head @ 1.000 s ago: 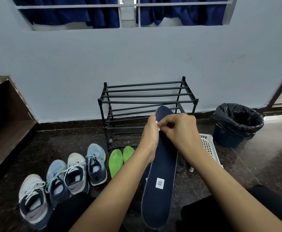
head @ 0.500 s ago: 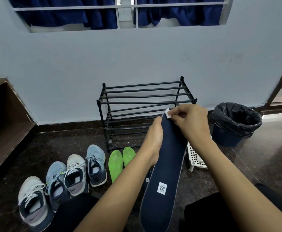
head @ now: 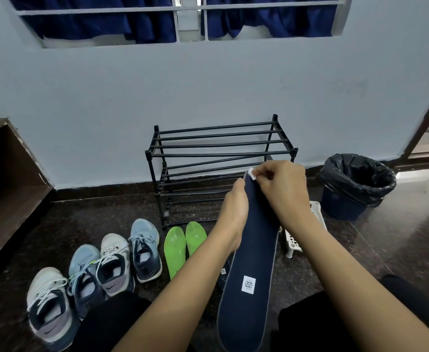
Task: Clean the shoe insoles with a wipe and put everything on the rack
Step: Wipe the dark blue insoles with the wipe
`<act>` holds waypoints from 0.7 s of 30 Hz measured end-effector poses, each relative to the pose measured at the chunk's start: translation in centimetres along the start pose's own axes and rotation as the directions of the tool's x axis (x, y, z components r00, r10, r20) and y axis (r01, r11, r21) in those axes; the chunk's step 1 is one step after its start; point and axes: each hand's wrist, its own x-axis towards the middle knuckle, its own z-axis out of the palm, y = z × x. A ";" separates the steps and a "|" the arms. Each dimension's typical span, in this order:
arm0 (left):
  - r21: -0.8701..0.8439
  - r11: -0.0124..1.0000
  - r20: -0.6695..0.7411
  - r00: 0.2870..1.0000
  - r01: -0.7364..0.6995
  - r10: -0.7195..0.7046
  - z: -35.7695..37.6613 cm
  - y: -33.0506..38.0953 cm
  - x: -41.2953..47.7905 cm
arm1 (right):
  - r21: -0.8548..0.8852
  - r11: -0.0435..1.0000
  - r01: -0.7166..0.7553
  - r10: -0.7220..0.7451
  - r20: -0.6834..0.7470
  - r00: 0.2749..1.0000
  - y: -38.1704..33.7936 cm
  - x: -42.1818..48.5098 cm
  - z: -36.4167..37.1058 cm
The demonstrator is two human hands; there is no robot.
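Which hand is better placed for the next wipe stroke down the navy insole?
Right, probably. The right hand pinches the wipe at the far tip of the navy insole, while the left hand grips its edge, steadying it.

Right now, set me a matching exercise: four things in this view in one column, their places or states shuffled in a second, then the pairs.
1. navy insole
2. green insoles
3. wipe
4. rack

A. stands against the wall
B. pinched by the right hand at the insole's far tip
C. lying on the floor beside the sneakers
D. held up by the left hand

Pairs: 1-D, 2-C, 3-B, 4-A.
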 end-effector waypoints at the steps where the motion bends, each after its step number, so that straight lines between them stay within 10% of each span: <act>1: 0.011 1.000 0.012 1.000 -0.003 0.003 0.1 -0.1 -0.1 | 0.010 1.000 -0.023 0.023 -0.014 1.000 0.3 0.2 0.0; 21: 0.014 0.999 -0.013 0.999 0.038 -0.038 -0.2 -0.8 -0.4 | -0.078 0.995 -0.061 0.063 0.026 0.998 1.9 -0.4 0.7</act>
